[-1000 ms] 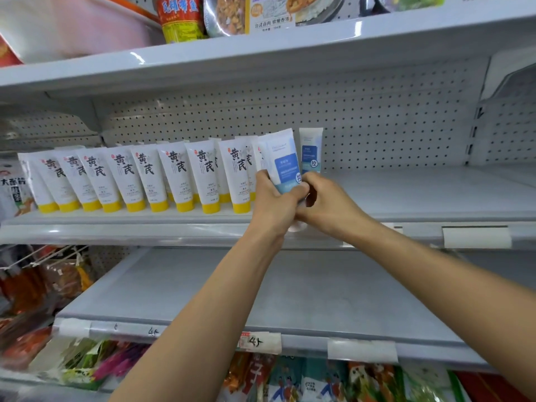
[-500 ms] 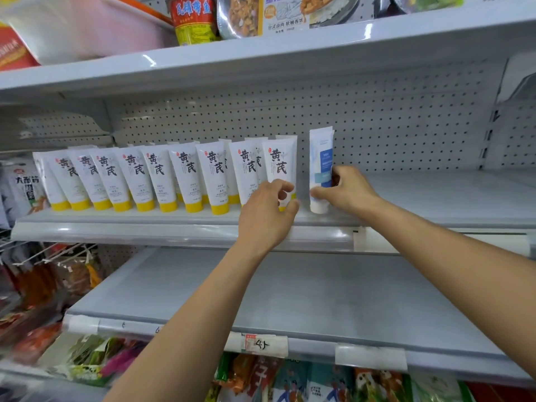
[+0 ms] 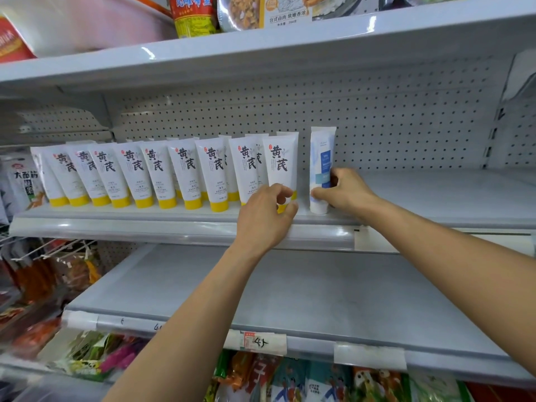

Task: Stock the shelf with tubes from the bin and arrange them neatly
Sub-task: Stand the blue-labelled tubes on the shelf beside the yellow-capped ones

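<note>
A row of several white tubes with yellow caps (image 3: 185, 175) stands cap-down on the middle shelf (image 3: 435, 198). At the row's right end, my left hand (image 3: 266, 216) pinches the lower part of the last yellow-capped tube (image 3: 280, 163). Just to its right stands a white tube with a blue label (image 3: 320, 158), upright on its white cap. My right hand (image 3: 345, 192) grips that blue-label tube low down, thumb in front and fingers behind. The bin is out of view.
The middle shelf runs bare to the right of the blue-label tube. Below it lies an empty grey shelf (image 3: 290, 291) with paper price tags (image 3: 261, 342). Jars and packets (image 3: 194, 15) sit on the top shelf. Snack bags (image 3: 87, 355) fill the lower left and bottom.
Both hands held the blue-label tube in front of the row; my right hand has since stood it upright to the right of the row, and my left hand moved to the last yellow-capped tube.
</note>
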Available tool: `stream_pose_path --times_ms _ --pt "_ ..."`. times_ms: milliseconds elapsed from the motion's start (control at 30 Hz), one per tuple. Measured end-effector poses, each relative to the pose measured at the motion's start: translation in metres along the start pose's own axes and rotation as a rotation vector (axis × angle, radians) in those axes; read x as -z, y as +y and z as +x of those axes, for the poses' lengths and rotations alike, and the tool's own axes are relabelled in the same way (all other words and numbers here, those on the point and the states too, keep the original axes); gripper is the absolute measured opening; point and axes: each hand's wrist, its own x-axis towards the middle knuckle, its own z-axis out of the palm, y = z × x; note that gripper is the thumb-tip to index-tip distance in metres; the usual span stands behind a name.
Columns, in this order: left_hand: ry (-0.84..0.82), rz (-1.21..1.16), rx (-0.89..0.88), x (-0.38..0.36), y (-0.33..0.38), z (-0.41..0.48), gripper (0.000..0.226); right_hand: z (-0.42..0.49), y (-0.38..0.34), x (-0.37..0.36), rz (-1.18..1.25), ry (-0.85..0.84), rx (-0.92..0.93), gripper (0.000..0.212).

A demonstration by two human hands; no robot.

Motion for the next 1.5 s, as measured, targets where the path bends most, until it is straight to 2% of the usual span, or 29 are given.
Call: stream_pose_path --times_ms 133,233,300,367,500,667,800,1000,1100,1233,1367,1500 --pt "0.008 -0.003 0.005 0.002 0.001 -0.001 0.025 -0.006 0.001 0.002 -0.013 0.012 -0.001 0.035" --pt "0.027 -0.013 0.001 0.005 0.003 -0.005 0.025 -0.020 0.000 0.008 -0.145 0.129 0.013 0.049" --pt "0.053 0.009 -0.004 0.007 0.004 -0.011 0.026 -0.036 0.000 0.012 -0.262 0.200 0.102 0.041" --pt "0.079 0.053 0.002 0.008 0.005 -0.020 0.026 -0.052 -0.001 0.014 -0.380 0.200 0.227 0.030" --pt "0.103 0.116 0.030 0.012 -0.003 -0.044 0.025 -0.078 -0.002 0.005 -0.579 0.118 0.408 0.027" --pt "0.051 0.204 0.131 0.027 -0.047 -0.087 0.024 -0.103 -0.011 -0.039 -0.604 -0.018 0.573 0.029" --pt "-0.003 0.217 0.271 0.051 -0.107 -0.136 0.022 -0.121 -0.027 -0.104 -0.538 -0.194 0.651 0.029" --pt "-0.009 0.190 0.599 0.116 -0.234 -0.199 0.021 -0.133 -0.056 -0.245 -0.410 -0.460 0.703 0.025" --pt "0.023 0.121 0.760 0.152 -0.312 -0.225 0.020 -0.136 -0.073 -0.336 -0.374 -0.589 0.654 0.021" --pt "0.077 -0.013 1.010 0.181 -0.427 -0.264 0.020 -0.144 -0.080 -0.470 -0.304 -0.851 0.471 0.020" --pt "0.011 -0.112 1.270 0.174 -0.538 -0.307 0.022 -0.160 -0.056 -0.594 -0.304 -1.074 0.215 0.018" --pt "-0.118 -0.155 1.461 0.139 -0.627 -0.346 0.032 -0.182 -0.007 -0.690 -0.359 -1.222 0.010 0.018"
